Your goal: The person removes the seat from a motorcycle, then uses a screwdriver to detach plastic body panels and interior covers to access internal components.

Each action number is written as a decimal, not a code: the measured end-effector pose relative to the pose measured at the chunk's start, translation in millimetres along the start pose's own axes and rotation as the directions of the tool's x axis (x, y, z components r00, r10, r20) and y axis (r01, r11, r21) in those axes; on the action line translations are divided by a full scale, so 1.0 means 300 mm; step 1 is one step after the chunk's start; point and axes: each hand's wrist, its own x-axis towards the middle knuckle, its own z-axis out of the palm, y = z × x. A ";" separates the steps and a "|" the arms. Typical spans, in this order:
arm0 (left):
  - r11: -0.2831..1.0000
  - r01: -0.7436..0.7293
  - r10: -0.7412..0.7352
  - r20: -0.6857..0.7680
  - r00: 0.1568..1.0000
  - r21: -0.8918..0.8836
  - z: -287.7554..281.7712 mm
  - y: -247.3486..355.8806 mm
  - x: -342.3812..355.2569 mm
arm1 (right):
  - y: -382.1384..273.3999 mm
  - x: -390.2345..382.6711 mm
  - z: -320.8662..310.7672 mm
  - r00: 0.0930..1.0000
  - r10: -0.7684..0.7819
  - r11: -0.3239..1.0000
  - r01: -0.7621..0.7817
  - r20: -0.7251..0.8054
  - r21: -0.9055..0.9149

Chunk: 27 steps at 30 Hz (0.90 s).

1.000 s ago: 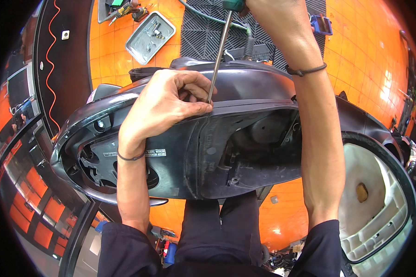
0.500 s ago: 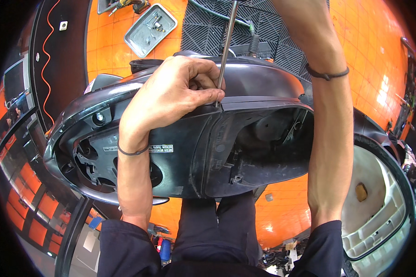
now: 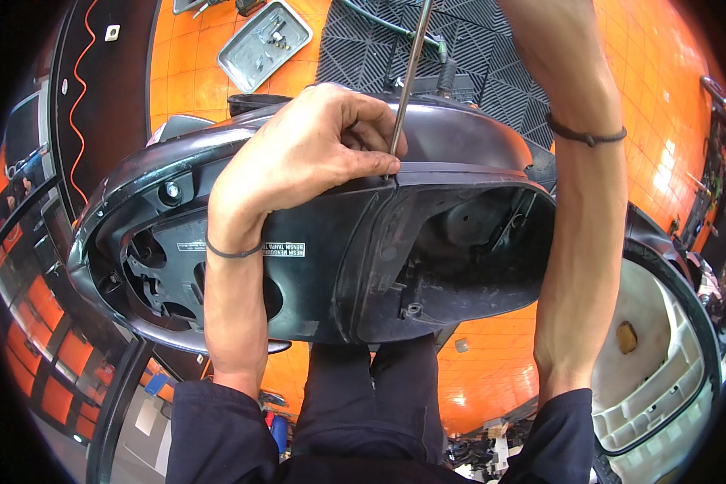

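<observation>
My left hand (image 3: pixel 306 149) is closed, with thumb and fingers around the lower end of a long metal screwdriver shaft (image 3: pixel 412 77). The shaft leans slightly right, and its tip sits at a seam along the upper edge of a black scooter body (image 3: pixel 323 258). Its handle lies beyond the top of the picture. From the lower right my right forearm (image 3: pixel 585 218) reaches up past the body. Only the base of my right hand (image 3: pixel 544 24) shows at the top edge; its fingers are out of sight. Right of the seam, a deep black compartment (image 3: pixel 476 258) gapes open.
A metal tray (image 3: pixel 254 68) with small parts lies on the orange tiled floor (image 3: pixel 189 89), beside a black ribbed mat (image 3: pixel 363 64) crossed by a hose (image 3: pixel 379 20). At the right is an upturned seat (image 3: pixel 661 387) with a pale underside.
My left hand and the screwdriver shaft sit slightly further right in the picture, and the shaft leans a little more. My right forearm has shifted slightly right. The view itself has shifted slightly.
</observation>
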 end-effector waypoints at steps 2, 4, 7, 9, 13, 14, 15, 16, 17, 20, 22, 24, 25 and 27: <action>1.000 -0.009 0.009 0.000 1.000 -0.022 0.004 -0.002 0.005 | -0.012 0.004 0.008 0.999 0.053 0.996 -0.052 -0.010 0.074; 0.999 -0.009 0.008 -0.021 1.000 -0.046 0.005 -0.011 0.009 | -0.017 0.032 0.027 0.981 0.192 0.945 -0.181 -0.013 0.274; 0.997 -0.016 0.009 -0.086 0.996 -0.075 0.014 -0.017 0.018 | 0.001 0.046 0.020 0.984 0.175 0.953 -0.169 -0.002 0.252; 0.997 -0.042 0.032 -0.140 0.990 -0.066 0.018 -0.006 0.021 | 0.052 0.062 -0.004 0.998 -0.067 0.995 0.068 0.014 -0.074; 0.997 -0.072 0.077 -0.265 0.961 0.028 0.036 -0.015 0.028 | 0.021 0.052 0.007 0.987 -0.141 0.953 0.156 0.073 -0.261; 0.998 -0.063 0.057 -0.264 0.963 -0.013 0.039 -0.014 0.030 | 0.001 0.039 0.025 0.989 -0.142 0.970 0.149 0.049 -0.194; 0.997 -0.052 0.036 -0.264 0.964 -0.055 0.041 -0.011 0.030 | -0.018 0.025 0.043 0.990 -0.142 0.982 0.144 0.025 -0.126; 0.994 -0.042 0.015 -0.263 0.965 -0.097 0.042 -0.010 0.028 | 0.009 0.010 0.068 0.961 -0.277 0.952 0.275 0.004 -0.136; 0.992 -0.079 0.056 -0.218 0.974 -0.100 0.041 0.018 0.049 | 0.009 0.028 0.026 0.962 -0.273 0.957 0.272 0.010 -0.101; 0.987 -0.096 0.069 -0.199 0.978 -0.126 0.039 -0.013 0.026 | 0.004 0.070 0.046 0.986 -0.035 0.973 -0.003 0.160 0.230; 0.982 -0.124 0.096 -0.196 0.976 -0.139 0.047 -0.031 0.018 | -0.005 0.046 0.053 0.978 0.113 0.939 -0.163 0.174 0.304; 0.974 -0.180 0.150 -0.205 0.967 -0.139 0.058 -0.022 0.036 | -0.024 0.047 0.019 0.984 0.111 0.977 -0.133 0.136 0.169; 0.971 -0.197 0.164 -0.221 0.961 -0.137 0.064 -0.024 0.035 | 0.017 0.073 -0.007 0.986 0.046 0.997 -0.056 0.163 0.058; 0.983 -0.170 0.145 -0.281 0.949 -0.064 0.064 -0.001 0.031 | 0.022 0.073 -0.017 0.980 -0.032 0.990 0.057 0.195 -0.125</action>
